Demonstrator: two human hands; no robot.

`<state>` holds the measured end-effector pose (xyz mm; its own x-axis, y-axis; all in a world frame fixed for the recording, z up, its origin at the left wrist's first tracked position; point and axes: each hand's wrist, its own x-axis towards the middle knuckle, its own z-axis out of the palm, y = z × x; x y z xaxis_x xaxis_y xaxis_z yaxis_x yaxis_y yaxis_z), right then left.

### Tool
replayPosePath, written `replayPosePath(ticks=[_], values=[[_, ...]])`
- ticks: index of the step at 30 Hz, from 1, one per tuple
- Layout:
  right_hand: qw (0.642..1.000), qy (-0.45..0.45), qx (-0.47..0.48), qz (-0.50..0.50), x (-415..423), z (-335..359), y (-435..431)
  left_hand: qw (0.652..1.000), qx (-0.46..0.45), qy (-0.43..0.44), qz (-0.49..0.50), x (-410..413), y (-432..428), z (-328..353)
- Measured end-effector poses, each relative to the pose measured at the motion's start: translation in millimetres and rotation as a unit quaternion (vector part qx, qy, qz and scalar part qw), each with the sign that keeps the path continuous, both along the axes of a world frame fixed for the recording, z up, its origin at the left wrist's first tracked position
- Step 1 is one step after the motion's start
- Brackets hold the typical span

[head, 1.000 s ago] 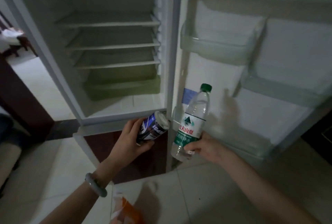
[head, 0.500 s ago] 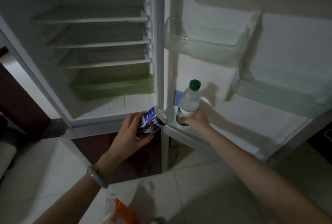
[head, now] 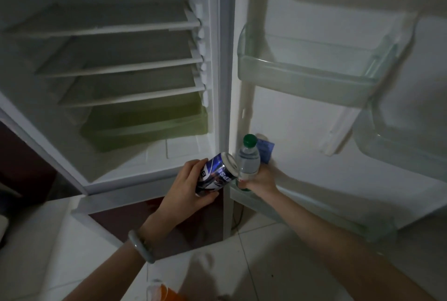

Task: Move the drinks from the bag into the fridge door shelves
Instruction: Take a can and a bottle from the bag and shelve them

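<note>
My right hand [head: 262, 177] grips a clear water bottle [head: 248, 159] with a green cap, upright at the left end of the lowest door shelf [head: 290, 206]; the bottle's base is down inside that shelf. My left hand [head: 186, 187] holds a blue Pepsi can [head: 217, 175], tilted, just left of the bottle and in front of the fridge's bottom edge. Only an orange-and-white corner of the bag [head: 162, 292] shows, at the bottom edge of the view.
The open fridge door carries a transparent upper shelf [head: 307, 78] and a middle shelf [head: 396, 148] to the right. The fridge body [head: 108, 66] has bare white shelves and a green drawer [head: 150, 126]. White floor tiles lie below; a dark lower door sits under the compartment.
My right hand carried the bottle forward and down into the left end of the lowest door shelf. The can in my left hand drifted slightly toward the door.
</note>
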<state>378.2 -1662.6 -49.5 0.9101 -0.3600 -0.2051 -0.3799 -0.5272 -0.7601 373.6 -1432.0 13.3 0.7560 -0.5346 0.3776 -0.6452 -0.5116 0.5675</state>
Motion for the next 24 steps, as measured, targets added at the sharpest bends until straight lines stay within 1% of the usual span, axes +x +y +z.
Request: replayPosePath(ticks=[5, 8, 12, 14, 16, 18, 20, 24], values=[[0.998, -0.058, 0.033, -0.011, -9.5, 1.0, 0.4, 0.999, -0.009, 0.003, -0.034, 8.0, -12.0, -1.4], [0.995, -0.098, 0.036, 0.005, -19.2, 8.5, -1.7, 0.999, -0.022, 0.015, -0.043, 8.1, -19.7, -0.5], [0.989, -0.136, 0.061, 0.014, -31.0, 31.3, -4.7, 0.997, -0.030, 0.021, -0.072, 2.0, -32.8, 4.8], [0.986, -0.156, 0.062, 0.007, -44.3, 53.7, -7.1, 0.995, -0.027, 0.021, -0.089, -1.6, -39.8, 10.6], [0.984, -0.175, 0.041, 0.021, -62.7, 82.7, -10.5, 0.995, -0.034, 0.018, -0.093, -5.6, -47.2, 19.1], [0.982, -0.180, -0.005, 0.065, -84.7, 107.5, -16.6, 0.995, -0.046, 0.007, -0.093, -11.1, -54.4, 31.1], [0.980, -0.166, -0.050, 0.099, -107.2, 125.8, -25.0, 0.994, -0.057, -0.013, -0.097, -19.5, -61.4, 46.7], [0.974, -0.145, -0.119, 0.127, -150.0, 148.6, -47.2, 0.989, -0.095, -0.043, -0.104, -38.4, -78.2, 84.0]])
